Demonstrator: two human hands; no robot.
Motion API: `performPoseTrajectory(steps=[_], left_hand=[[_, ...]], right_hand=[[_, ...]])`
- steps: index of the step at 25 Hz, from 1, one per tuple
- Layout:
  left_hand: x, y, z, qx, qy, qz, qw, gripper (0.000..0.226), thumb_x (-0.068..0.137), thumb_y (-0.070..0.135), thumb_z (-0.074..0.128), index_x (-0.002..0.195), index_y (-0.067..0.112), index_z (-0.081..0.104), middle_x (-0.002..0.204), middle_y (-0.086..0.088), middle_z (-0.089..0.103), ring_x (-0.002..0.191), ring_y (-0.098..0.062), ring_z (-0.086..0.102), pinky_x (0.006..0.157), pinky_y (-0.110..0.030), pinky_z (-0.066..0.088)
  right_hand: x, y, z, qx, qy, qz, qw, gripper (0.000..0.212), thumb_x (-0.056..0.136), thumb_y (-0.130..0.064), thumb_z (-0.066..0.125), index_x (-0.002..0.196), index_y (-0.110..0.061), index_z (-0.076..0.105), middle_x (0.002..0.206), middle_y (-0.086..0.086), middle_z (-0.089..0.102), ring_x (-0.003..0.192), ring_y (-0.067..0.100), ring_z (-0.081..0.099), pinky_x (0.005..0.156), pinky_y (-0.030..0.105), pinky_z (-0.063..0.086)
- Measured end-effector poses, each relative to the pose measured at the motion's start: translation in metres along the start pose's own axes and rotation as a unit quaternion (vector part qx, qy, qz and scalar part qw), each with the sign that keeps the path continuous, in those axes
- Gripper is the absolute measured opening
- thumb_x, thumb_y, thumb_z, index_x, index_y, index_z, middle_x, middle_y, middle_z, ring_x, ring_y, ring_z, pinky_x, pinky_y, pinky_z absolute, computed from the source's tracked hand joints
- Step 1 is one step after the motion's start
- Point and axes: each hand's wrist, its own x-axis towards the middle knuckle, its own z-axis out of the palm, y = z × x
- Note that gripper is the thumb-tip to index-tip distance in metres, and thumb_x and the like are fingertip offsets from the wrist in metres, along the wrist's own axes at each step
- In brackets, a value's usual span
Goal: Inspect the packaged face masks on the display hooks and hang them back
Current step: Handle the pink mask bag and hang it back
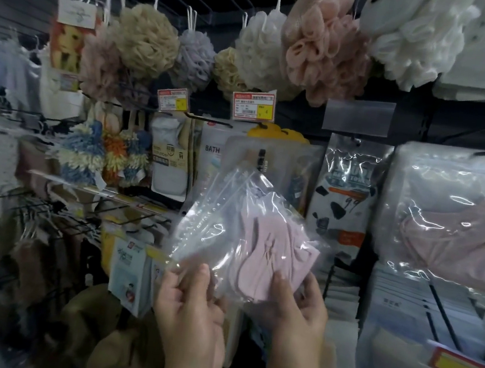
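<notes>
Nearest, the left hand (192, 311) and right hand (299, 310) each pinched the lower edge of the clear mask packet (258, 242), held up tilted and seemingly off any hook. Beyond it stood a display hook (209, 120), with bath sponges (146, 36) farthest. Slick film might slip from such shallow pinches, or its top hole might miss the hook.

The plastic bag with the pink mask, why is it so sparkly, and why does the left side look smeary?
In the head view, light glares white off the crinkled clear plastic bag of pink face masks; the head view's left edge is blurred and dark.
</notes>
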Motion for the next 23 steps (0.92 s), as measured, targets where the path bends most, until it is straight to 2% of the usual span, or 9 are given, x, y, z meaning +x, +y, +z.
performPoseTrajectory(steps=[3, 7, 9, 12, 15, 18, 20, 21, 23], left_hand=[[0.009, 0.018, -0.02, 0.048, -0.08, -0.008, 0.996, 0.049, 0.099, -0.012, 0.053, 0.139, 0.015, 0.058, 0.115, -0.015, 0.078, 0.095, -0.037, 0.077, 0.069, -0.048, 0.065], [0.027, 0.036, -0.043, 0.244, -0.16, -0.03, 0.956, 0.058, 0.092, 0.022, 0.076, 0.146, 0.021, 0.057, 0.126, -0.013, 0.075, 0.088, -0.046, 0.077, 0.055, -0.046, 0.066], [0.025, 0.037, -0.042, 0.306, -0.173, -0.059, 0.934, 0.059, 0.09, 0.032, 0.08, 0.143, 0.033, 0.053, 0.139, 0.001, 0.066, 0.084, -0.045, 0.078, 0.054, -0.051, 0.065], [0.013, 0.037, -0.033, 0.296, -0.163, -0.082, 0.938, 0.047, 0.098, 0.021, 0.072, 0.127, 0.052, 0.05, 0.119, 0.009, 0.07, 0.073, -0.044, 0.077, 0.06, -0.054, 0.066], [0.009, 0.03, -0.03, 0.252, -0.193, -0.075, 0.945, 0.047, 0.106, 0.013, 0.061, 0.145, 0.037, 0.052, 0.118, -0.007, 0.077, 0.084, -0.048, 0.076, 0.056, -0.046, 0.066], [0.006, 0.024, -0.027, 0.259, -0.178, -0.017, 0.949, 0.025, 0.111, 0.023, 0.049, 0.133, 0.031, 0.059, 0.11, -0.011, 0.075, 0.084, -0.052, 0.072, 0.053, -0.041, 0.064], [0.003, 0.022, -0.024, 0.274, -0.164, 0.004, 0.948, 0.021, 0.112, 0.029, 0.044, 0.124, 0.033, 0.061, 0.108, -0.011, 0.073, 0.077, -0.05, 0.073, 0.052, -0.042, 0.063], [0.003, 0.021, -0.024, 0.277, -0.156, 0.002, 0.948, 0.021, 0.113, 0.029, 0.043, 0.123, 0.031, 0.062, 0.108, -0.01, 0.074, 0.075, -0.046, 0.074, 0.051, -0.041, 0.063], [0.002, 0.018, -0.024, 0.268, -0.141, -0.014, 0.953, 0.024, 0.114, 0.024, 0.041, 0.121, 0.026, 0.063, 0.104, -0.008, 0.076, 0.075, -0.038, 0.076, 0.049, -0.038, 0.061]], right_hand=[[0.003, -0.011, -0.011, -0.02, -0.023, -0.018, 0.999, 0.024, 0.102, -0.009, 0.068, 0.123, -0.019, 0.072, 0.11, 0.013, 0.081, 0.098, 0.033, 0.079, 0.088, 0.061, 0.063], [0.01, -0.021, -0.025, -0.104, -0.067, -0.078, 0.989, 0.027, 0.102, -0.006, 0.066, 0.125, -0.02, 0.069, 0.109, 0.005, 0.081, 0.095, 0.023, 0.08, 0.084, 0.052, 0.066], [0.011, -0.022, -0.03, -0.14, -0.089, -0.11, 0.98, 0.029, 0.102, -0.006, 0.066, 0.126, -0.021, 0.068, 0.11, 0.003, 0.081, 0.099, 0.024, 0.079, 0.083, 0.046, 0.067], [0.013, -0.02, -0.034, -0.165, -0.103, -0.13, 0.972, 0.034, 0.104, -0.017, 0.065, 0.137, -0.026, 0.064, 0.118, 0.001, 0.079, 0.105, 0.021, 0.077, 0.086, 0.043, 0.065], [0.013, -0.019, -0.04, -0.186, -0.106, -0.145, 0.966, 0.04, 0.107, -0.043, 0.059, 0.146, -0.035, 0.057, 0.128, 0.001, 0.073, 0.111, 0.037, 0.072, 0.089, 0.055, 0.06], [0.012, -0.022, -0.045, -0.199, -0.1, -0.148, 0.964, 0.036, 0.109, -0.04, 0.056, 0.145, -0.042, 0.057, 0.121, -0.002, 0.074, 0.091, 0.027, 0.069, 0.07, 0.036, 0.056], [0.013, -0.024, -0.049, -0.198, -0.085, -0.128, 0.968, 0.042, 0.111, -0.034, 0.052, 0.151, -0.046, 0.053, 0.119, -0.007, 0.075, 0.074, 0.019, 0.065, 0.054, 0.033, 0.054], [0.013, -0.026, -0.05, -0.194, -0.076, -0.12, 0.971, 0.043, 0.112, -0.037, 0.05, 0.153, -0.05, 0.049, 0.124, -0.01, 0.074, 0.073, 0.018, 0.064, 0.056, 0.036, 0.055], [0.013, -0.025, -0.054, -0.189, -0.073, -0.118, 0.972, 0.047, 0.109, -0.049, 0.05, 0.155, -0.06, 0.042, 0.145, -0.004, 0.066, 0.101, 0.02, 0.06, 0.084, 0.046, 0.053]])
